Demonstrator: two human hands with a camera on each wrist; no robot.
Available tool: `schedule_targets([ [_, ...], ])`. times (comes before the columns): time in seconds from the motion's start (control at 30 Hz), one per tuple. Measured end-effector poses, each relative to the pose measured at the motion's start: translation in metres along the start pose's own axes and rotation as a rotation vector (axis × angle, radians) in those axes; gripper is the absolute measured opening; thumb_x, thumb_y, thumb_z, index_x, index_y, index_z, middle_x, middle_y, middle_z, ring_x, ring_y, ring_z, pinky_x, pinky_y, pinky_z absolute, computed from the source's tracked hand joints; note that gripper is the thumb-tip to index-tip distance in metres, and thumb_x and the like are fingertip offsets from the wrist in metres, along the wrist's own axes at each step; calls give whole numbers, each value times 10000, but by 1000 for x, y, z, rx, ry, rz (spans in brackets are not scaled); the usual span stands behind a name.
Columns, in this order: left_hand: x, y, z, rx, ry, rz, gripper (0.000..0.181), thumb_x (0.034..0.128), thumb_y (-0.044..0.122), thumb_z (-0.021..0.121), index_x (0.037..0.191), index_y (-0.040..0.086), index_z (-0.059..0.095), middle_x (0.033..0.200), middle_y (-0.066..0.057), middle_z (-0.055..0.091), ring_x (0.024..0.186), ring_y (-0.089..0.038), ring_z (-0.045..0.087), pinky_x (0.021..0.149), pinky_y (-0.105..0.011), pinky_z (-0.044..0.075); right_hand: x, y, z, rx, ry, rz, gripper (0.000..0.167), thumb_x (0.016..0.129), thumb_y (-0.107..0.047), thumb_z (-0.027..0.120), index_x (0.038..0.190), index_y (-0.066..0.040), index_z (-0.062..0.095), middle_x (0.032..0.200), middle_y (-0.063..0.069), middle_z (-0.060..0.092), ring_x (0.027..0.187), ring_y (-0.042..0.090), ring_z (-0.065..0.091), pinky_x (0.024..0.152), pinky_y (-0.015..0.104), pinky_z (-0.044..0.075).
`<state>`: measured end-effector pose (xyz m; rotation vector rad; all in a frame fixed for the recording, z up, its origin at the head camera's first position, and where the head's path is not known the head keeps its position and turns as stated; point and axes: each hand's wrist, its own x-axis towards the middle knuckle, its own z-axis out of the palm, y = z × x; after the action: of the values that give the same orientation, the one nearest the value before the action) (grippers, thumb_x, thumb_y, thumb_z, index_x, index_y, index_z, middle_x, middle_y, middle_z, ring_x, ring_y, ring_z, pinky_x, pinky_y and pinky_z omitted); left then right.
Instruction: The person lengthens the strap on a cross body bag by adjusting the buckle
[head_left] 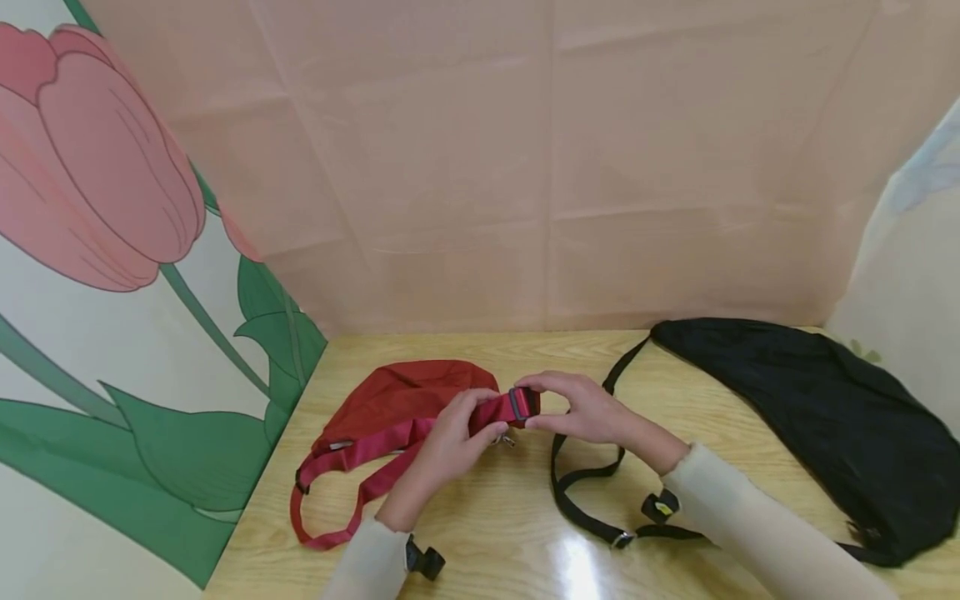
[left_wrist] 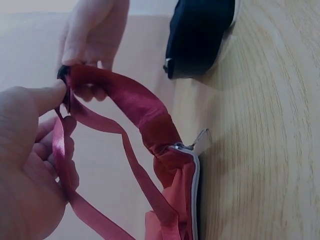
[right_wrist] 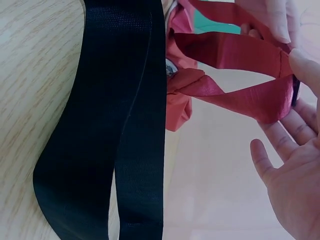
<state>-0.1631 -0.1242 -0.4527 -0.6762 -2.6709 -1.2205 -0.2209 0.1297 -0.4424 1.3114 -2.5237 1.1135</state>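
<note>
A red waist bag (head_left: 408,388) lies on the table at the middle left in the head view. Its crimson strap (head_left: 378,444) loops toward the front and rises to both hands. My left hand (head_left: 450,440) pinches the strap just left of a dark slider buckle (head_left: 519,403). From the other side, my right hand (head_left: 588,410) holds the strap at the buckle between thumb and fingers. In the left wrist view, the thumb of the left hand (left_wrist: 30,150) presses by the buckle (left_wrist: 64,82). The right wrist view shows the strap (right_wrist: 272,102) folded through the buckle.
On the right, a black bag (head_left: 810,400) lies on the wooden table (head_left: 517,533). Its black strap (head_left: 581,510) curls beneath the right forearm and carries a metal slider (head_left: 622,540). A pinkish sheet (head_left: 480,167) hangs behind; a tulip-printed panel (head_left: 112,350) stands at left.
</note>
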Motion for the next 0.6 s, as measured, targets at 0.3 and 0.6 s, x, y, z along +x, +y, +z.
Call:
schedule_targets([
  [0.3, 3, 2, 3, 0, 6, 3, 454, 958, 347, 694, 1327, 118, 560, 1247, -52, 609, 1068, -179, 564, 859, -360, 511, 2, -1, 1, 14, -32, 14, 516, 879, -357, 795, 1338, -188, 629, 1172, -63, 693, 1068, 109, 647, 919, 428, 541],
  [0.6, 4, 9, 2, -15, 1, -21, 473, 937, 319, 724, 1329, 108, 564, 1245, -56, 606, 1071, -182, 563, 865, -362, 516, 1, -1, 1, 11, -46, 23, 524, 885, -357, 786, 1351, -182, 622, 1172, -61, 696, 1075, 110, 648, 925, 432, 539],
])
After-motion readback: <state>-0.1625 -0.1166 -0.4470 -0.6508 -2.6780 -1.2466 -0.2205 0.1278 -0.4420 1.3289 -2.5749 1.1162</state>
